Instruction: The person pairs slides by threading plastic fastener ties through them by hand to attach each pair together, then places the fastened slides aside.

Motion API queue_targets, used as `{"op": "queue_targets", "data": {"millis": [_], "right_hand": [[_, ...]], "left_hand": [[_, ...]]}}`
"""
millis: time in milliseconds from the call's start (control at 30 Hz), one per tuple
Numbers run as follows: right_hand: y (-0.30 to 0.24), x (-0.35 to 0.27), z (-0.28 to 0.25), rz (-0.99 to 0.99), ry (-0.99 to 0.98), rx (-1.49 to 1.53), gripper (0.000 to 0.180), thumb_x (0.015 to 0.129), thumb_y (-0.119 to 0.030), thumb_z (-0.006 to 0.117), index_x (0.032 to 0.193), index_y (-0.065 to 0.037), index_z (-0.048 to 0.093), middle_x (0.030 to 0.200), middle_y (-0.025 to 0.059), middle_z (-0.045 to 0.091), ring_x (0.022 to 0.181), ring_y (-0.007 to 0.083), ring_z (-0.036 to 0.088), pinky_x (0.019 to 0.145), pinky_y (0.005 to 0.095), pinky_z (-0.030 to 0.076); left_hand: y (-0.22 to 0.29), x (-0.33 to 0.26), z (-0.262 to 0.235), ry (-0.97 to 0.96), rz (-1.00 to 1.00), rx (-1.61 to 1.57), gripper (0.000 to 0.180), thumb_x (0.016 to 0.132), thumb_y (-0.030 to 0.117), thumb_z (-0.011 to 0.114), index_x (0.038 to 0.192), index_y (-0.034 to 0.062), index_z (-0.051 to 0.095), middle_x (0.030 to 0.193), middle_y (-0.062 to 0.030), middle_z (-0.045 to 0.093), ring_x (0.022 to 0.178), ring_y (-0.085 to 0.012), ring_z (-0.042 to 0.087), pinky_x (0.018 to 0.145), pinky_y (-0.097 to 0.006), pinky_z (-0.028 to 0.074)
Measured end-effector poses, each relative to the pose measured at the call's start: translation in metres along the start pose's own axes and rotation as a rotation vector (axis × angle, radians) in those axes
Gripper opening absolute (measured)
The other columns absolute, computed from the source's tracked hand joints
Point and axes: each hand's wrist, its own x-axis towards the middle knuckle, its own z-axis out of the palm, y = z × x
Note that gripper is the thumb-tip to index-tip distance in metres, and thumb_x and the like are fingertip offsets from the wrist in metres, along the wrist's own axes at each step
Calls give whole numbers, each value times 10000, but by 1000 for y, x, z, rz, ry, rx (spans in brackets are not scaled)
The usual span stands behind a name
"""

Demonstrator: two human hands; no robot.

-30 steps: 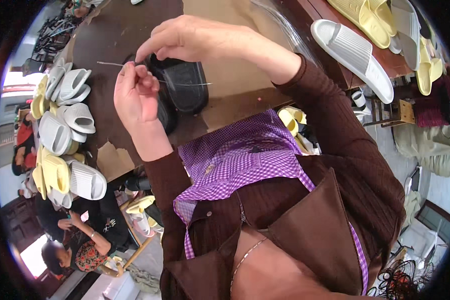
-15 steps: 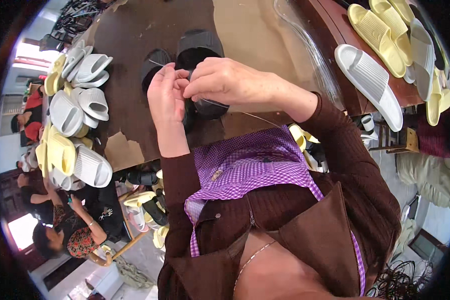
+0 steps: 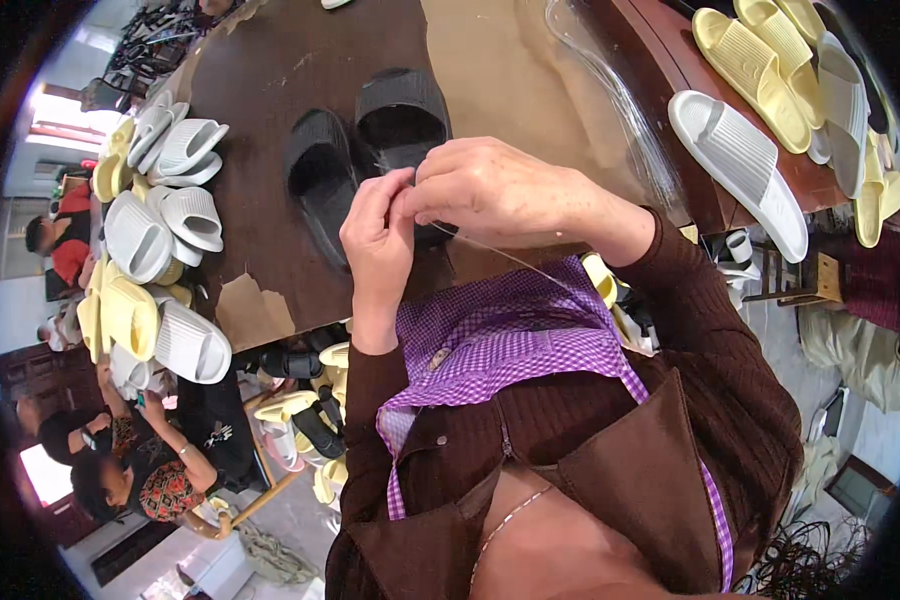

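Both my hands meet above the table's near edge, pinching a thin clear plastic strand [image 3: 505, 255]. The fingertips of my left hand [image 3: 378, 245] are pressed together at my right hand [image 3: 505, 190], whose fingers are curled closed. One length of the strand trails from under my right hand toward the purple checked apron [image 3: 500, 330]; the part between the fingers is hidden. Just beyond my hands two black slide slippers lie side by side: the left slipper [image 3: 320, 135] is fully apart from my fingers, while the right slipper [image 3: 402, 95] is partly covered by my hands.
Stacks of grey slippers [image 3: 192, 340] and yellow slippers [image 3: 130, 315] line the table's left edge. A bundle of clear strands [image 3: 610, 85] lies to the right, before a grey slipper [image 3: 735, 165] and yellow slippers [image 3: 745, 70]. People [image 3: 170, 480] sit at the left.
My joined hands have moved right and slightly nearer to me, still pinching the strand. More of the two black slippers now shows.
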Motion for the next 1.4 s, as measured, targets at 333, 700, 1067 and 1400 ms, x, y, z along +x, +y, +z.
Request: {"op": "queue_targets", "data": {"millis": [333,700,1067,1400], "right_hand": [[0,1,-7,91,-83,67,196,787,-98,535,957,-16,588,835,154,606,802,343,581,673,403,469],[-9,-3,-17,232,-68,492,362,749,-12,588,1107,-32,544,794,138,603,758,313,586,649,376,475],[14,-1,19,177,-140,11,186,807,-125,524,940,-9,580,826,147,616,764,330,598,660,394,474],[43,5,24,288,-216,-174,116,773,-95,521,804,-5,586,778,152,612,774,341,597,661,400,470]], "left_hand": [[-12,-5,7,21,-512,-371,94,857,17,511,929,-27,552,829,-105,610,643,-147,573,566,-236,471],[5,-40,-18,173,-757,-735,104,897,61,487,949,-24,516,849,-126,609,654,-160,595,514,-245,491],[4,-34,-8,235,-718,-954,113,898,89,500,947,-8,532,838,-124,608,644,-168,586,511,-272,489],[-17,-34,-34,270,-810,-1050,109,904,106,496,963,24,539,850,-119,618,657,-150,583,513,-255,474]]}}
